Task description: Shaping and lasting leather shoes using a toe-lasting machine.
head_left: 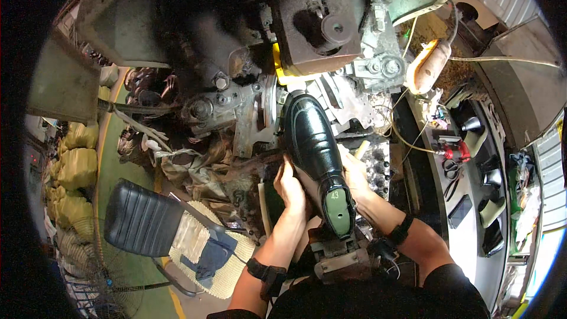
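Before the machine [319,23], your left hand [290,188] and your right hand [355,172] grasp the black shoe [311,142] between them. Its toe [300,101] points away from you

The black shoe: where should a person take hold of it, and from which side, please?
Probably by both long sides of the black shoe, around its middle, the hands, left and right, coming from the heel end. Its shape is long and narrow; the toe points toward the machine, while the green-topped heel end lies nearer.
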`<control>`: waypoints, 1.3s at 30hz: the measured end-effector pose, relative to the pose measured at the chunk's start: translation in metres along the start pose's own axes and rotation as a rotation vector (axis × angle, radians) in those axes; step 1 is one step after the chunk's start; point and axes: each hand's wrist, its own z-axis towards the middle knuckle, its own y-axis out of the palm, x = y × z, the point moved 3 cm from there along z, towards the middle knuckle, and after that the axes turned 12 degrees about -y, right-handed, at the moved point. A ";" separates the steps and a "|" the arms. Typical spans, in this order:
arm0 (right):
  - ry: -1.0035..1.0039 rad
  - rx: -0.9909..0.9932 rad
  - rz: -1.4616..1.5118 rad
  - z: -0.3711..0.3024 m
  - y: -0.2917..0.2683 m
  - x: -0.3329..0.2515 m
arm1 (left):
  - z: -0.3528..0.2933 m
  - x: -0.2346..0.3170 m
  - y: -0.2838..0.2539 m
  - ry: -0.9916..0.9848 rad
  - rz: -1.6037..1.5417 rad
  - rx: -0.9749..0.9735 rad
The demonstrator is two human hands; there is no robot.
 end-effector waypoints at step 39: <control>-0.185 -0.094 -0.426 -0.016 -0.018 -0.014 | -0.028 0.005 -0.001 0.202 0.038 0.098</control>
